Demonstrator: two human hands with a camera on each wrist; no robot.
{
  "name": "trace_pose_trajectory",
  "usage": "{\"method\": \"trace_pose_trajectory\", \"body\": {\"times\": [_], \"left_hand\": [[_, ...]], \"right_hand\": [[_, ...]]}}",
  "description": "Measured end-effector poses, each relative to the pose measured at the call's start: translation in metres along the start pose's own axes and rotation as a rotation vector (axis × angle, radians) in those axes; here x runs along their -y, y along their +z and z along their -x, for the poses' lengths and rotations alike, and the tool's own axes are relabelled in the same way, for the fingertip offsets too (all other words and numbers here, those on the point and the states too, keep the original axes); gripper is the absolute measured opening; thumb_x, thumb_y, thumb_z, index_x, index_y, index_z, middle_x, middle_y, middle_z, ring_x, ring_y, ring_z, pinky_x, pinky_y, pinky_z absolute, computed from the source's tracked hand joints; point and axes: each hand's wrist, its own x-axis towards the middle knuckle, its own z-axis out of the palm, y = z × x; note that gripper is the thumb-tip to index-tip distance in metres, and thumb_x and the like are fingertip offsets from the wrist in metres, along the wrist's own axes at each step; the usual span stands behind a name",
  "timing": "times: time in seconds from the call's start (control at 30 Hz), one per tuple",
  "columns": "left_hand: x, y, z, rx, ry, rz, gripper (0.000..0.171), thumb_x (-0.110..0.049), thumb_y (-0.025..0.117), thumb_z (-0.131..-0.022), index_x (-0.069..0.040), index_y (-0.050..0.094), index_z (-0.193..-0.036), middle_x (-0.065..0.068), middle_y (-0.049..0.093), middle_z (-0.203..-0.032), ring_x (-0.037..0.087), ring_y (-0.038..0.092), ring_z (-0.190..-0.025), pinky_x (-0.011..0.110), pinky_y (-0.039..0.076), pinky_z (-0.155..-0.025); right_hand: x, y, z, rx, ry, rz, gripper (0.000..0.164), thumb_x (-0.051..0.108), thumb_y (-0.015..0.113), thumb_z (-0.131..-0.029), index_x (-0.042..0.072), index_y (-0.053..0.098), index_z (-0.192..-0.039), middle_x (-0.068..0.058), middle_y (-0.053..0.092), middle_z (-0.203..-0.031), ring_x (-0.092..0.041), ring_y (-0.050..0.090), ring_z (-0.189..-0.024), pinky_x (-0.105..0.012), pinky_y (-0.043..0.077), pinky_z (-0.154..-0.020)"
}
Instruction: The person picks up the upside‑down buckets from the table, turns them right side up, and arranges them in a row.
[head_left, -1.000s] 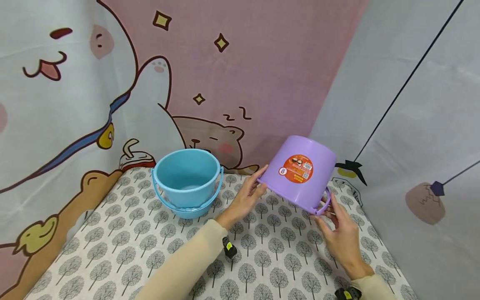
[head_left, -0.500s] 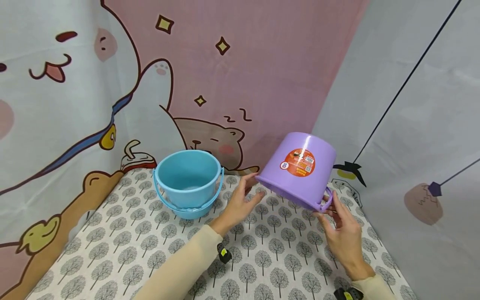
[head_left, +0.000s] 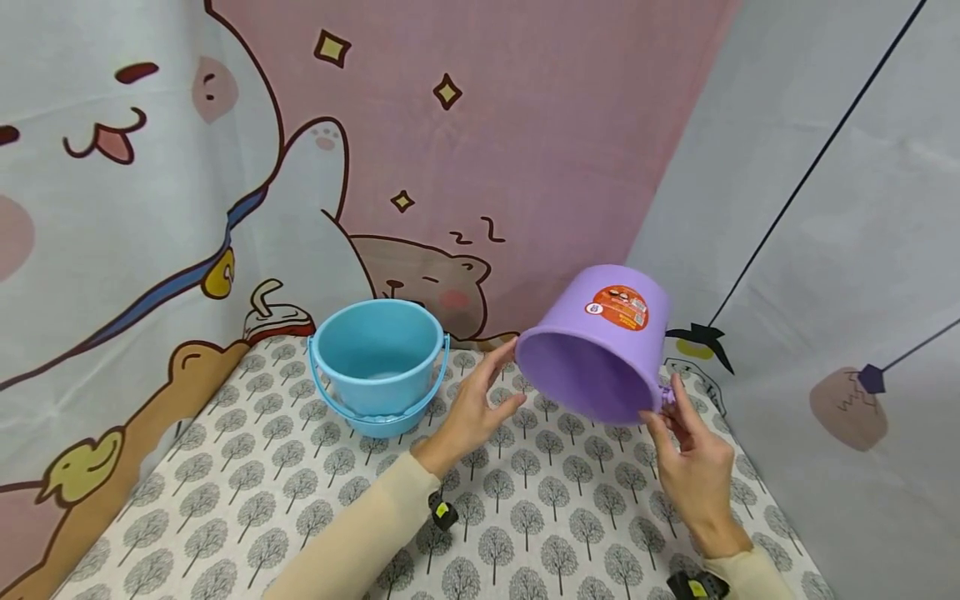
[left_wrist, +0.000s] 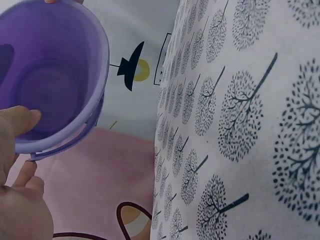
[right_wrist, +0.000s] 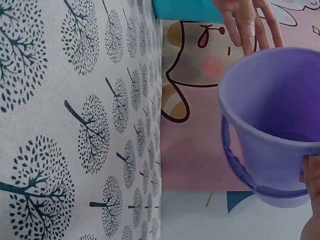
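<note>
A purple bucket (head_left: 577, 312) with a round orange label is held up, tilted on its side, its mouth turned down and forward. My right hand (head_left: 697, 467) pinches its rim at the right, thumb at the lip, fingers behind by the handle joint. At the opposite side is my left hand (head_left: 468, 412), fingers extended with their tips right at the rim and the thumb apart from it. In the right wrist view the bucket's handle (right_wrist: 237, 167) lies against the outer wall. The bucket's inside (left_wrist: 50, 95) shows bare in the left wrist view.
A light blue bucket (head_left: 382, 396) stands upright on the left of the table, its handle lowered to the front. The tablecloth (head_left: 300, 533) has a tree print. Cartoon-printed cloth (head_left: 540, 142) hangs behind the table and along its sides.
The purple bucket has turned so its mouth now faces forward and its label sits higher, further right. My left hand has loosened from the rim; my right hand has kept hold, moving slightly.
</note>
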Motion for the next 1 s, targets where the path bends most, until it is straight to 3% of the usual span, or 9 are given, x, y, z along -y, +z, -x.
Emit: {"method": "trace_pose_trajectory", "body": {"times": [0.23, 0.33, 0.43, 0.53, 0.7, 1.0], "left_hand": [[-0.001, -0.003, 0.004, 0.072, -0.008, 0.034, 0.119, 0.010, 0.093, -0.089, -0.013, 0.027, -0.186, 0.018, 0.043, -0.183, 0.042, 0.055, -0.165, 0.040, 0.043, -0.139], [-0.003, -0.005, 0.006, 0.101, -0.012, -0.016, 0.128, 0.001, 0.099, -0.085, -0.015, 0.023, -0.187, 0.017, 0.041, -0.186, 0.041, 0.052, -0.167, 0.038, 0.045, -0.138], [-0.004, -0.007, 0.008, 0.125, -0.018, -0.103, 0.140, -0.007, 0.105, -0.078, -0.014, 0.019, -0.188, 0.017, 0.037, -0.189, 0.041, 0.047, -0.171, 0.040, 0.043, -0.140], [-0.005, -0.009, 0.008, 0.140, -0.054, -0.120, 0.148, -0.010, 0.108, -0.074, -0.015, 0.015, -0.189, 0.012, 0.032, -0.193, 0.037, 0.041, -0.175, 0.040, 0.040, -0.142], [-0.010, -0.012, 0.007, 0.116, -0.117, -0.050, 0.148, -0.006, 0.108, -0.073, -0.017, 0.016, -0.189, 0.012, 0.028, -0.194, 0.035, 0.040, -0.176, 0.039, 0.040, -0.141], [-0.017, -0.018, 0.005, 0.039, -0.165, -0.026, 0.145, -0.016, 0.111, -0.070, -0.020, 0.024, -0.187, 0.005, 0.033, -0.192, 0.033, 0.040, -0.176, 0.043, 0.043, -0.140]], "right_hand": [[0.003, -0.001, -0.003, -0.013, 0.022, 0.036, 0.083, -0.024, 0.080, -0.095, 0.002, 0.054, -0.169, -0.038, 0.075, -0.134, 0.020, 0.072, -0.122, -0.009, 0.062, -0.091], [0.004, -0.001, -0.003, -0.001, 0.021, 0.038, 0.081, -0.024, 0.079, -0.097, 0.004, 0.054, -0.169, -0.037, 0.076, -0.133, 0.021, 0.073, -0.119, -0.009, 0.064, -0.085], [0.003, -0.001, -0.003, 0.015, 0.021, 0.023, 0.080, -0.024, 0.078, -0.097, 0.005, 0.056, -0.169, -0.038, 0.076, -0.134, 0.019, 0.074, -0.120, -0.011, 0.065, -0.088], [0.003, 0.000, -0.005, 0.034, 0.018, -0.020, 0.074, -0.025, 0.078, -0.097, 0.001, 0.061, -0.164, -0.038, 0.076, -0.138, 0.013, 0.079, -0.120, -0.015, 0.066, -0.096], [0.004, 0.001, -0.010, 0.079, 0.060, -0.084, 0.068, -0.024, 0.079, -0.096, -0.001, 0.066, -0.159, -0.036, 0.078, -0.139, 0.007, 0.082, -0.111, -0.017, 0.067, -0.100], [0.008, 0.007, -0.013, 0.186, 0.150, -0.152, 0.095, -0.024, 0.088, -0.087, 0.001, 0.052, -0.171, -0.025, 0.078, -0.139, -0.006, 0.083, -0.111, -0.021, 0.067, -0.104]]}}
